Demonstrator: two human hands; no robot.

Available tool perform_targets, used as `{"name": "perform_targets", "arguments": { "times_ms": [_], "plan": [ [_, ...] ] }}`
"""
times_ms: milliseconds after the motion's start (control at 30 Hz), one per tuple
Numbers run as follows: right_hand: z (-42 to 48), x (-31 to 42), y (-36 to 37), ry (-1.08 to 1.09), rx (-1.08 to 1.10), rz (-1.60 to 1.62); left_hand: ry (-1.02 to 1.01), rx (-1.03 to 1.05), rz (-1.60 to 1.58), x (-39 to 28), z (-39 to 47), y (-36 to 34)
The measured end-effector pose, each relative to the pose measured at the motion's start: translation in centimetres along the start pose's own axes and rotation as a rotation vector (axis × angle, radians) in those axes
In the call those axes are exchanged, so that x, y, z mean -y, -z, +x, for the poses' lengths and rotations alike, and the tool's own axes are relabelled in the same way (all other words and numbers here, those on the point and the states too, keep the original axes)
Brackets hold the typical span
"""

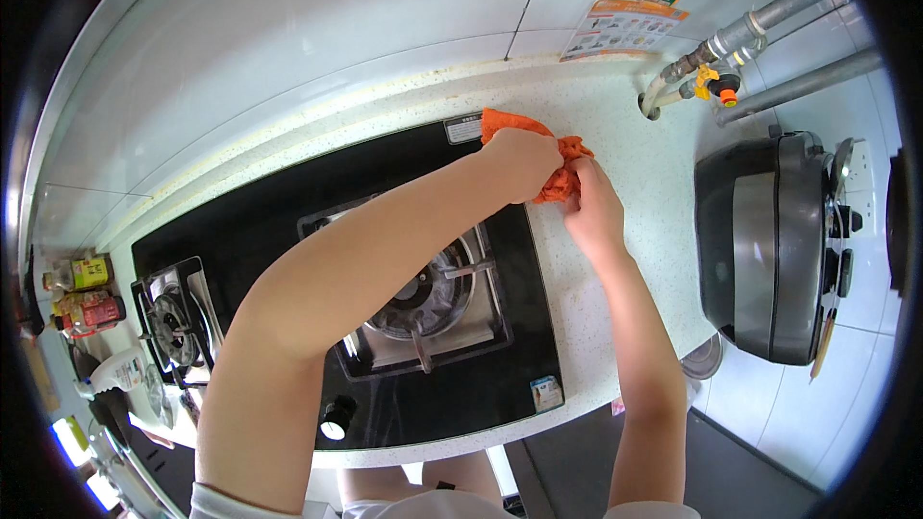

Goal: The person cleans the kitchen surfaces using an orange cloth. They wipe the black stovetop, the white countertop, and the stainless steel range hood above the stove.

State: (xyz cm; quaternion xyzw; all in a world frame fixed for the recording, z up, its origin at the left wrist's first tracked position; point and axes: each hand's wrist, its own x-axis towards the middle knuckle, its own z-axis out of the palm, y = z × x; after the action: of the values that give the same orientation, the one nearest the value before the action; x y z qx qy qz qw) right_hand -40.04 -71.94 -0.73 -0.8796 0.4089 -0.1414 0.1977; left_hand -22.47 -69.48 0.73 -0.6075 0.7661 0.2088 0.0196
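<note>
An orange cleaning cloth (513, 122) is bunched between my two hands at the far right corner of a black glass gas hob (447, 411). My left hand (526, 162) reaches across the hob and grips the cloth, with part of it spread over the hob's edge beside a printed label (464, 130). From the right, my right hand (597, 205) holds the crumpled end of the same cloth above the pale speckled countertop (584, 331). Its fingertips are partly hidden by the folds. Below my left forearm sits the right burner (418, 295) with its metal pan support.
A dark rice cooker (757, 252) stands at the right. Gas pipes with a yellow valve (705, 81) rise behind the counter. Sauce bottles (90, 310) and a white spray bottle (122, 371) are left of the left burner (177, 328). The tiled wall (324, 21) bounds the back.
</note>
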Motion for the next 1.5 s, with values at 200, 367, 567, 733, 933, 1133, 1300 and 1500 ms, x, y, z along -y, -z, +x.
{"name": "perform_targets", "arguments": {
  "times_ms": [200,367,567,733,933,1133,1300,1500],
  "plan": [
    [4.5,1.0,-1.8,0.022,-0.058,-0.002,0.294,-0.271,0.164,0.2,-2.3,0.6],
    [9.1,2.4,-2.6,0.009,-0.035,-0.012,0.355,-0.212,0.087,2.4,-0.2,0.8],
    [7.7,1.4,-2.7,0.042,-0.044,0.005,0.297,-0.079,0.107,1.9,-0.2,1.3],
    [1.8,0.6,-1.3,0.005,-0.038,-0.005,0.171,-0.065,0.091,-1.7,-1.4,1.6],
    [-4.7,0.8,0.0,-0.085,-0.045,0.009,0.128,-0.059,0.075,-7.9,-2.3,-0.5],
    [-9.1,1.2,1.6,-0.212,0.046,0.072,0.122,0.076,0.061,-12.2,-4.4,-2.9],
    [-5.7,1.3,2.2,-0.183,0.120,0.062,0.210,-0.138,0.241,-9.9,-4.0,-4.5],
    [3.1,-4.1,-1.5,0.100,-0.114,-0.064,0.385,-0.158,0.128,-5.9,1.1,-2.0]
  ]
}}
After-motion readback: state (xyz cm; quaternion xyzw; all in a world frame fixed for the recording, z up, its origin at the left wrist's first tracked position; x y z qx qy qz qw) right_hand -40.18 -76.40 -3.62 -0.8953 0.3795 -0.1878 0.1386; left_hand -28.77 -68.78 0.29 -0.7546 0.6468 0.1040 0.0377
